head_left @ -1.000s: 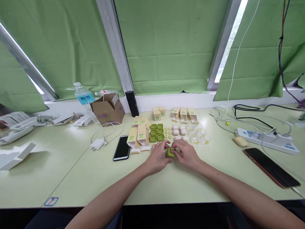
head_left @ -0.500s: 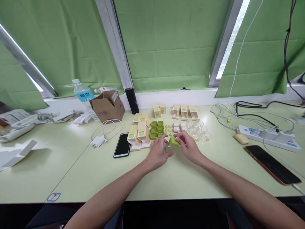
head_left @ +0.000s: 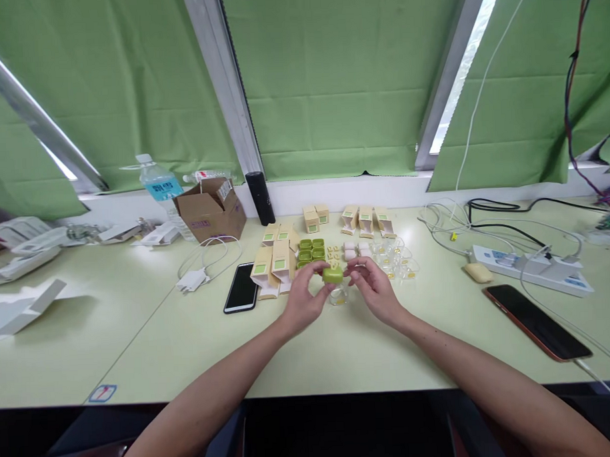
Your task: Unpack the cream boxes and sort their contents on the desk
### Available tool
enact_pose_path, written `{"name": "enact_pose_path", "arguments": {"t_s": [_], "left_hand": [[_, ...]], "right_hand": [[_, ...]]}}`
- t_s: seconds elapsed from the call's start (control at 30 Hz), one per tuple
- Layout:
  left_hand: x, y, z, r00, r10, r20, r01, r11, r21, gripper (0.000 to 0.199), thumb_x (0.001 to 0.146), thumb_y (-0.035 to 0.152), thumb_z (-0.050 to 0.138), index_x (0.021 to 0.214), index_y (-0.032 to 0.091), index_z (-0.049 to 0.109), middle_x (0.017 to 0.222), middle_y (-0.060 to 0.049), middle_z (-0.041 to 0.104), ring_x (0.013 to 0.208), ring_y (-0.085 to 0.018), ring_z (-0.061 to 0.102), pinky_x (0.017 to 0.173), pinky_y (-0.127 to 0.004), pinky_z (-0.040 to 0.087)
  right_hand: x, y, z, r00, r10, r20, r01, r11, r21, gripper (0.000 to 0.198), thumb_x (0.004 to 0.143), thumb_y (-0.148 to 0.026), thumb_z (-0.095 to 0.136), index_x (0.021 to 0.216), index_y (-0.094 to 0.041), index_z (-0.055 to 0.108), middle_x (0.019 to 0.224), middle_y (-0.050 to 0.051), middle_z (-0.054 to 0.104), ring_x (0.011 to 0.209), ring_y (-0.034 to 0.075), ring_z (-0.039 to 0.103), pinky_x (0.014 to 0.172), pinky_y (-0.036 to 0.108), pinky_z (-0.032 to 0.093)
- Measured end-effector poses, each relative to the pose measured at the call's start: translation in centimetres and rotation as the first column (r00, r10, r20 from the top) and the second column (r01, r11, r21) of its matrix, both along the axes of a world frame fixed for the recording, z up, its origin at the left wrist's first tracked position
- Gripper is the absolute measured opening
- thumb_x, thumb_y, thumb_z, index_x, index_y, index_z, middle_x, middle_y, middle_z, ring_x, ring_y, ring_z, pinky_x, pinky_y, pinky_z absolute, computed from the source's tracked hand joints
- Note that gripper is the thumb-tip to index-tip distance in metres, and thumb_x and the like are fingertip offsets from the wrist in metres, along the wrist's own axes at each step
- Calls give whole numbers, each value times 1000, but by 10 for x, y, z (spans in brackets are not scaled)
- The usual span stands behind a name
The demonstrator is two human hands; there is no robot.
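Piece of glossy green ware, small and rounded, was held just above the table by the left hand, pinched by its fingers. Beside the piece on its right stood the half-curled fingertips of the right hand; whether they touched it or gripped anything tiny could not be told. Just below the piece, between the hands, was a clear container.

Behind the piece and a little to its left sat green cups in paired rows; straight behind it lay little yellow parts. Pale pink blocks were behind and right of it, with more clear containers farther right. Left of the piece were open cartons, then a phone. Well to its right lay a tan bar and a power strip.
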State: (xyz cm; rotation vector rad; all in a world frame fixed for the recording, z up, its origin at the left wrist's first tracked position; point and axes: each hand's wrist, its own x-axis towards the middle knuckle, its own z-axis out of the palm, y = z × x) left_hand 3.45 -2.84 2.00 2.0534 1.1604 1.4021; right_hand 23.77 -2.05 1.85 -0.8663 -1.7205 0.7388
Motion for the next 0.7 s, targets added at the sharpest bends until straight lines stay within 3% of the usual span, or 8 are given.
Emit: {"name": "enact_pose_path", "arguments": {"t_s": [0.1, 0.2, 0.3, 0.4, 0.57, 0.7], "left_hand": [[-5, 10, 1, 981, 128, 148, -131, 991, 9, 32, 90, 34, 67, 119, 23, 59, 113, -7, 68, 103, -22, 64, 89, -35, 49], [-9, 18, -1, 961, 198, 191, -198, 980, -18, 31, 88, 36, 69, 114, 22, 59, 109, -6, 68, 100, -21, 64, 86, -34, 49], [-8, 20, -3, 963, 202, 181, -194, 979, -62, 31, 87, 36, 69, 113, 23, 59, 106, -6, 69, 98, -20, 65, 86, -34, 49], [-7, 17, -5, 968, 184, 172, -170, 981, -92, 33, 87, 37, 69, 115, 23, 59, 108, -5, 70, 100, -21, 65, 88, -34, 48], [-4, 14, -5, 973, 145, 178, -130, 987, -92, 34, 88, 40, 69, 115, 23, 59, 110, -7, 69, 102, -22, 65, 90, -36, 49], [-3, 12, -2, 973, 148, 175, -136, 987, -82, 33, 88, 40, 69, 114, 22, 60, 108, -7, 69, 99, -21, 65, 88, -35, 50]], "right_hand": [[7, 1, 0, 922, -126, 366, -14, 934, 356, 16, 96, -30, 58, 108, -21, 64, 103, 10, 67, 92, 23, 61, 77, 37, 47], [5, -2, -4, 742, -228, 630, -153, 858, 491, 11, 91, -21, 63, 99, -19, 70, 98, 9, 70, 85, 22, 59, 72, 35, 38], [0, -7, -3, 598, -246, 763, -194, 879, 436, 12, 90, -13, 61, 85, -17, 71, 82, 5, 71, 74, 18, 57, 66, 33, 31], [3, -13, 12, 471, -221, 854, -172, 926, 335, 17, 88, -8, 59, 77, -17, 69, 75, 4, 69, 68, 16, 56, 60, 32, 25], [33, -25, 48, 342, -218, 914, 15, 974, 226, 20, 87, -6, 59, 74, -18, 68, 78, 4, 68, 68, 15, 60, 54, 31, 18], [64, -33, 49, 274, -307, 911, 196, 946, 260, 24, 92, -8, 54, 79, -18, 71, 85, 6, 70, 77, 17, 65, 53, 29, 19]]}}
